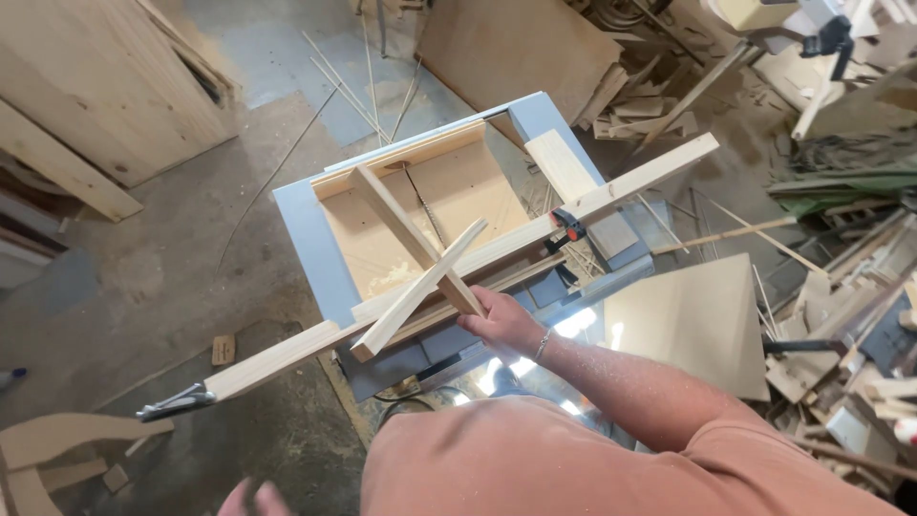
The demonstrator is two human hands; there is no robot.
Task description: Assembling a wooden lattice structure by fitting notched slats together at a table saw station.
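Holding a short wooden strip (417, 288), the right hand (501, 320) is closing its fingers around the near end of it. The strip is lying tilted across a long wooden board (497, 251), so the two are making an X shape. The strip is sitting in the middle of the scene, just above a table saw (325, 258) with a blue-grey top. Another wooden piece (406, 229) is crossing under the strip and pointing toward the far left.

The long board is running from the near left to the far right. An orange and black clamp (568, 225) is gripping it near the middle. A metal clamp end (175, 403) is sticking out at its near left tip. A wooden sled (420, 205) is sitting on the saw, with sawdust lying on it.

The left hand (253, 499) is showing only a little at the bottom edge, blurry, with the fingers looking spread. It is touching nothing. A thin bracelet (542, 345) is sitting on the right wrist, and the person is wearing an orange shirt (573, 463).

Wood scraps (841, 334) are piling up on the right. A flat pale panel (702, 325) is lying near the saw on the right. Big wooden boards (105, 86) are leaning at the far left.
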